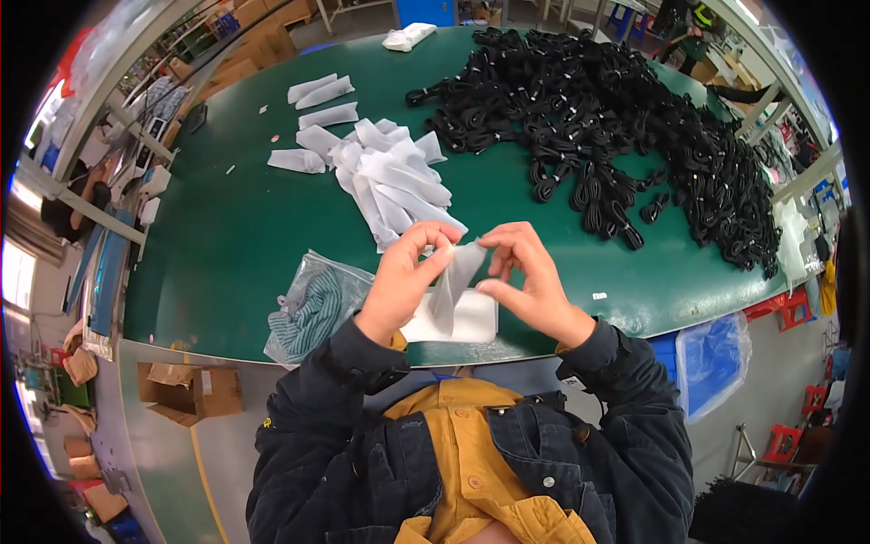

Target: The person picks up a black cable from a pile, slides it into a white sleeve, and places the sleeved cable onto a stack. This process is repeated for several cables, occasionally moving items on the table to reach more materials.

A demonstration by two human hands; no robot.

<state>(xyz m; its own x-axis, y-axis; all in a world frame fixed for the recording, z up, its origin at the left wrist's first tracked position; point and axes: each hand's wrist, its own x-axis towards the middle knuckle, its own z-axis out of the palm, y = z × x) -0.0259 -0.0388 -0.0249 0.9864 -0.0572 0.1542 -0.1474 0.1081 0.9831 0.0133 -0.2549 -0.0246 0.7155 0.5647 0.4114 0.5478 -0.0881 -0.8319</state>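
Observation:
My left hand (408, 281) pinches the upper edge of a translucent white plastic bag (460, 272) between thumb and fingers, holding it upright. At the bag's other upper corner is my right hand (530, 281), its index fingertip touching the edge while the thumb stays apart. Below both hands, a white stack of flat sheets or bags (473, 317) lies at the table's near edge; what it is exactly I cannot make out. Just beyond my hands spreads a loose pile of similar white bags (394, 177).
Bundled black cables (589, 100) are heaped across the right of the green table (227, 208). A clear bag with striped cloth (317, 308) sits beside my left forearm. A white package (410, 36) lies at the far edge. An open cardboard box (192, 392) stands on the floor at left.

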